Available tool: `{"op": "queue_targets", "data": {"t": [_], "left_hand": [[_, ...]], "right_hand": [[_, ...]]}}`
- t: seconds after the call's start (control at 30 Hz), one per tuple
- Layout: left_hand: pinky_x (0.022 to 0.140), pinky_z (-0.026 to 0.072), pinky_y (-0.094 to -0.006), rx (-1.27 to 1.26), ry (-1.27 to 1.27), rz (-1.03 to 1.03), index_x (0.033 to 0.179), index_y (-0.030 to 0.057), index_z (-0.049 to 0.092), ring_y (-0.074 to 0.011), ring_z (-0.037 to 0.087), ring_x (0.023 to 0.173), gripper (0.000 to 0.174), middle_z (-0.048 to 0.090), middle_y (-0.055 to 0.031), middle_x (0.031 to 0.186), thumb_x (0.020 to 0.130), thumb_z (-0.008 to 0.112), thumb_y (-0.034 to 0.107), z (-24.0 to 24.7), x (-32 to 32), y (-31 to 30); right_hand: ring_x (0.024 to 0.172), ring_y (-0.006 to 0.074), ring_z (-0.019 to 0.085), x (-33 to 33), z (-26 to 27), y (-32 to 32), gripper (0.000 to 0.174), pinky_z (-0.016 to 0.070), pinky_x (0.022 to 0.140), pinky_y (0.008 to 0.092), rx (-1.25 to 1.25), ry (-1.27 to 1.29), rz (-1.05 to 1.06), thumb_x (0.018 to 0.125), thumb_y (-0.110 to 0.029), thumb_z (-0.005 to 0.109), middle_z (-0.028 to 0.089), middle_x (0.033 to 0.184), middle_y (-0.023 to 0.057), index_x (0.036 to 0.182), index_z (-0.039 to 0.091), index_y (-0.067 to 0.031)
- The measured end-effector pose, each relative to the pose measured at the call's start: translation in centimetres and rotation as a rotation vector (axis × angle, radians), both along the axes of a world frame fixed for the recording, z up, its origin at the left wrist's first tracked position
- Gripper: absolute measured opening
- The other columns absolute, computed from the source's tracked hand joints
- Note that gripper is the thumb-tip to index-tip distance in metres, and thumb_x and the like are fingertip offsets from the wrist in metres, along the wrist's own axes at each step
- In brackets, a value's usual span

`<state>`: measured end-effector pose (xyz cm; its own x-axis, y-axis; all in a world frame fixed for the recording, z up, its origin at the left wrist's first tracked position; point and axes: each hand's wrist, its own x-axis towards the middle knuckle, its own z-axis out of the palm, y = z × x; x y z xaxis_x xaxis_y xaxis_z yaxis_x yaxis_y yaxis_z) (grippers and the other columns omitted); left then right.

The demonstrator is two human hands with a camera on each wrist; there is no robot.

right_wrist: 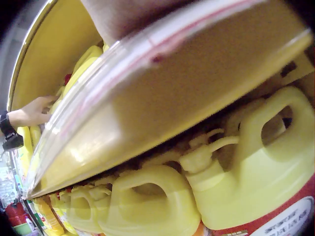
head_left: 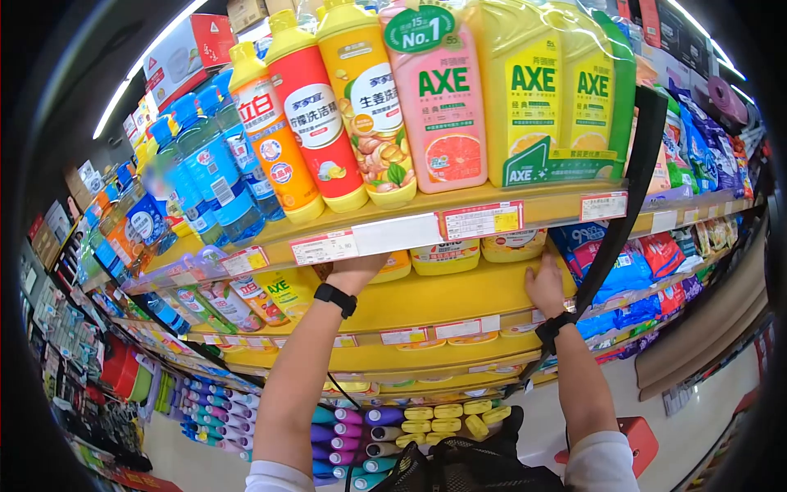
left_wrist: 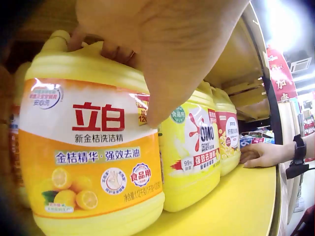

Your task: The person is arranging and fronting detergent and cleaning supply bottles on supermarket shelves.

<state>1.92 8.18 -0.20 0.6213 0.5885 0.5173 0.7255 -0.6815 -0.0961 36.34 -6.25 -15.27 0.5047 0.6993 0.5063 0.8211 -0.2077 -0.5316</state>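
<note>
Seen from the left wrist, my left hand (left_wrist: 172,54) reaches over the top of a yellow dish soap jug (left_wrist: 93,118) with an orange and white label, its fingers curled at the handle and the thumb down the front. That jug stands upright on the yellow shelf (left_wrist: 231,196). Beside it are an OMO jug (left_wrist: 189,152) and another yellow jug (left_wrist: 227,130) with a red and white label. My right hand (head_left: 545,287) lies at the right end of this shelf, its loosely bent fingers right at the last jug's side.
Above, the upper shelf edge with price tags (head_left: 393,234) overhangs my left hand; tall AXE bottles (head_left: 447,107) line that shelf. A black post (head_left: 627,197) rises just right of my right hand. More yellow jugs (right_wrist: 147,196) sit on the shelf below.
</note>
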Motion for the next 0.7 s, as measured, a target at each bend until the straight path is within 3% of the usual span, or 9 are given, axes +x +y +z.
{"op": "queue_targets", "data": {"t": [0.1, 0.2, 0.3, 0.4, 0.5, 0.6, 0.7], "left_hand": [[0.100, 0.0466, -0.0414, 0.194, -0.074, -0.086, 0.134, 0.0188, 0.054, -0.0254, 0.054, 0.124, 0.049, 0.055, -0.0062, 0.138, 0.095, 0.053, 0.049, -1.2, -0.4, 2.2], [0.104, 0.0428, -0.0420, 0.054, -0.143, -0.146, 0.133, 0.0157, 0.054, -0.0264, 0.053, 0.126, 0.048, 0.055, -0.0072, 0.139, 0.095, 0.055, 0.046, -3.3, -1.1, 5.5], [0.107, 0.0402, -0.0431, 0.166, -0.096, -0.184, 0.138, 0.0176, 0.049, -0.0262, 0.048, 0.130, 0.053, 0.049, -0.0064, 0.145, 0.096, 0.052, 0.050, -3.9, -1.9, 6.8], [0.110, 0.0370, -0.0431, 0.104, -0.064, -0.182, 0.143, 0.0188, 0.043, -0.0263, 0.043, 0.135, 0.059, 0.042, -0.0063, 0.150, 0.096, 0.048, 0.054, -3.7, -2.3, 6.8], [0.114, 0.0342, -0.0378, -0.380, -0.257, -0.326, 0.148, 0.0232, 0.038, -0.0204, 0.040, 0.138, 0.059, 0.036, -0.0028, 0.155, 0.099, 0.040, 0.057, -2.8, -2.5, 5.7], [0.110, 0.0377, -0.0380, -0.042, -0.010, -0.142, 0.143, 0.0215, 0.046, -0.0232, 0.045, 0.134, 0.057, 0.043, -0.0059, 0.150, 0.096, 0.050, 0.055, 0.3, -1.5, 1.6], [0.105, 0.0413, -0.0407, 0.049, 0.016, -0.216, 0.134, 0.0168, 0.055, -0.0291, 0.052, 0.126, 0.057, 0.053, -0.0118, 0.140, 0.089, 0.065, 0.050, 1.4, -1.3, -0.7]], "right_hand": [[0.114, 0.0453, 0.053, 0.1, -0.3, 0.2, 0.063, 0.0416, 0.098, 0.0498, 0.021, -0.003, -0.005, 0.085, -0.013, 0.062, 0.052, 0.128, 0.0298, 0.140, 0.037, 0.0064], [0.115, 0.0453, 0.052, 0.2, -0.5, 0.3, 0.064, 0.0410, 0.099, 0.0498, 0.041, 0.009, 0.010, 0.085, -0.012, 0.062, 0.052, 0.130, 0.0295, 0.140, 0.036, 0.0063], [0.115, 0.0457, 0.052, 0.3, -0.6, 0.4, 0.064, 0.0407, 0.100, 0.0498, 0.046, 0.008, 0.015, 0.085, -0.012, 0.062, 0.051, 0.131, 0.0294, 0.141, 0.035, 0.0063], [0.115, 0.0462, 0.052, 0.2, -0.5, 0.3, 0.064, 0.0409, 0.100, 0.0498, 0.047, 0.012, 0.017, 0.085, -0.012, 0.062, 0.051, 0.131, 0.0295, 0.141, 0.035, 0.0065], [0.115, 0.0464, 0.052, 0.0, 0.0, 0.1, 0.064, 0.0410, 0.100, 0.0497, 0.026, 0.026, 0.014, 0.086, -0.012, 0.061, 0.051, 0.131, 0.0295, 0.141, 0.035, 0.0065], [0.114, 0.0470, 0.052, 0.0, 0.0, 0.2, 0.064, 0.0413, 0.099, 0.0496, 0.017, 0.023, 0.006, 0.086, -0.012, 0.061, 0.051, 0.131, 0.0296, 0.141, 0.035, 0.0066], [0.114, 0.0470, 0.052, 0.2, -0.5, 0.3, 0.064, 0.0414, 0.099, 0.0496, 0.022, 0.001, 0.008, 0.086, -0.013, 0.061, 0.051, 0.131, 0.0301, 0.141, 0.035, 0.0071]]}}
